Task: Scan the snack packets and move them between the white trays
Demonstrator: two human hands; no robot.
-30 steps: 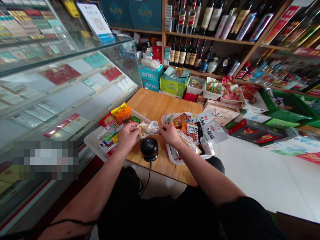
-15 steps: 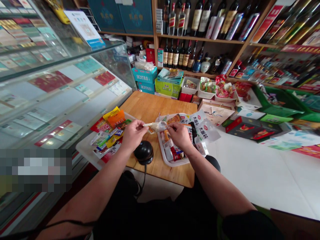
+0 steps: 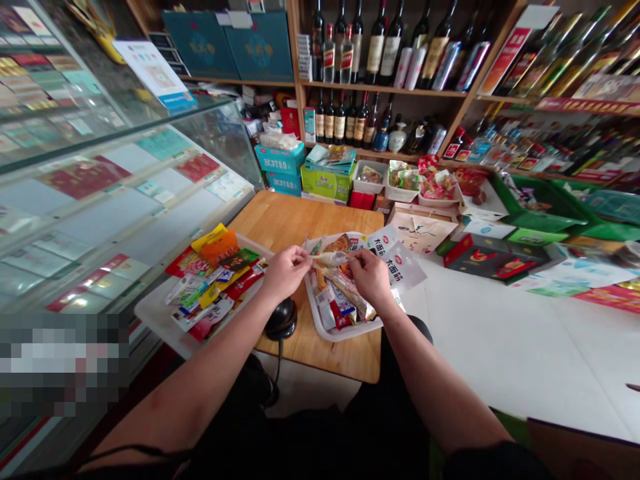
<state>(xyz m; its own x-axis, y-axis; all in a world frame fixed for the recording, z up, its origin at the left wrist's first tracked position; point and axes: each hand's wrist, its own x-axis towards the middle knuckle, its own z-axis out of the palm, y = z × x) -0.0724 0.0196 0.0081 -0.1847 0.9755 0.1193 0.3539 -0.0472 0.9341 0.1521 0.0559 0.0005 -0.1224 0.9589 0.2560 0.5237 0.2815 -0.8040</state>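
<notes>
A small pale snack packet [image 3: 330,258] in clear wrapping is stretched between my two hands. My left hand [image 3: 289,272] pinches its thin left end, and my right hand [image 3: 370,275] grips the other end. Below and behind it, a white tray [image 3: 334,335] holds several packaged snacks, among them silvery bags with dark Chinese lettering [image 3: 403,265]. Beneath my left wrist stands a black round device with a cable [image 3: 281,321], partly hidden. A second white tray [image 3: 156,319] to the left carries colourful snack packets [image 3: 215,283]. What exactly is in the held packet is too small to tell.
The wooden table [image 3: 310,212] bears the right tray and the device. A glass display case [image 3: 115,200] runs along the left. Bottle shelves [image 3: 385,93] rise at the back, with snack boxes [image 3: 327,180] below. Green crates [image 3: 543,200] stand at the right.
The view has shifted slightly, so the shelves and trays appear further left. Both hands still hold the packet, which now looks straighter and shows less of its clear bulge.
</notes>
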